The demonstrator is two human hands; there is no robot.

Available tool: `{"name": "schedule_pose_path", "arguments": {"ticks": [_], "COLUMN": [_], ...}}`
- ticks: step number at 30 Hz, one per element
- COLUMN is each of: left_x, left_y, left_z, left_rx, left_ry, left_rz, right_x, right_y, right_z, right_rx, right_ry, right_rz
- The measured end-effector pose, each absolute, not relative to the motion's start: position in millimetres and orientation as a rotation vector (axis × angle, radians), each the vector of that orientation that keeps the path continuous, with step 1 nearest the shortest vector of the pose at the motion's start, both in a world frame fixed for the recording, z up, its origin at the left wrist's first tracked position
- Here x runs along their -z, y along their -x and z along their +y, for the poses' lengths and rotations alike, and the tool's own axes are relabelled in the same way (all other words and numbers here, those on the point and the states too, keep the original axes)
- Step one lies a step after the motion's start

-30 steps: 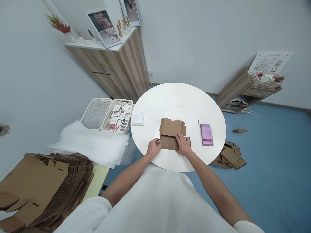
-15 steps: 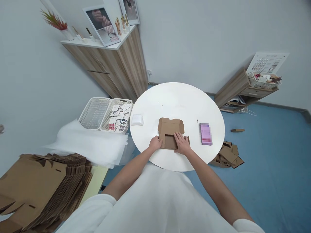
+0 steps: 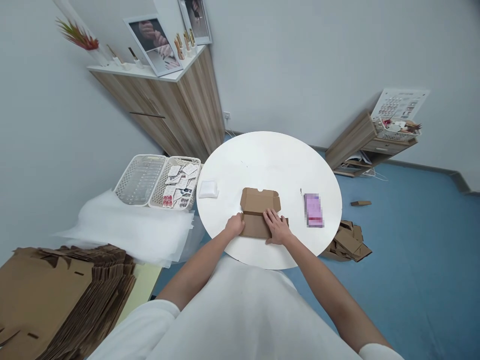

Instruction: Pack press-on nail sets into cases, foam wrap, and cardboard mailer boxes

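A brown cardboard box blank, partly folded, lies on the round white table near its front edge. My left hand is curled against the blank's left side flap, fingers closed on it. My right hand lies flat on the blank's near panel with fingers stretched out, pressing it down. A pink rectangular item rests on the table to the right of my right hand. A small white pad lies at the table's left edge.
Two white mesh baskets stand left of the table, one with small cards. White foam sheets and a stack of flat cardboard blanks lie at left. Cardboard scraps lie on the blue floor at right. Wooden cabinets stand behind.
My left hand has moved in from the blank's left edge and closed on the side flap, folding it inward. My right hand stays pressed on the near panel.
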State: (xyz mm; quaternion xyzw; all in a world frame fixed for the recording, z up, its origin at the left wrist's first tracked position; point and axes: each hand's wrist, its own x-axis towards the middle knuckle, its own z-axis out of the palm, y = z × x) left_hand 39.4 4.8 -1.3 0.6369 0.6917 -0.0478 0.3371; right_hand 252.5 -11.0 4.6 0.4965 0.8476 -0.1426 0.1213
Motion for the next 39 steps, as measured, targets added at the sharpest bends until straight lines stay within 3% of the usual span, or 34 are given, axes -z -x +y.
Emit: {"name": "schedule_pose_path", "arguments": {"ticks": [7,14,21,27,30,32,35,39], "left_x": [4,-13,-23,-19,-18,-18,-18,-15], "left_y": [-47,-28,-34,-35,-34,-33,-33,-33], "left_z": [2,-18,-1,2,0,-1,-1,-2], "left_rx": [0.141,-0.181,0.176,0.188,0.179,0.17,0.15,0.116], "left_ry": [-1.638,-1.85,-1.939,-1.951,-1.938,-1.924,-1.923,-1.935], "left_rz": [1.858,1.586,1.473,1.462,1.467,1.466,1.463,1.46], "right_x": [-7,-8,-9,-14,-7,1,9,5], "right_y": [-248,-249,-249,-261,-276,-285,-289,-280], "right_z": [-11,-12,-14,-26,-43,-54,-63,-60], "right_rx": [0.423,0.447,0.489,0.611,0.809,1.151,1.693,1.945], "right_ry": [-1.455,-1.476,-1.485,-1.77,-2.416,-2.752,-2.847,-2.848], "right_rz": [2.437,2.455,2.509,2.608,2.336,1.961,1.625,1.575]}}
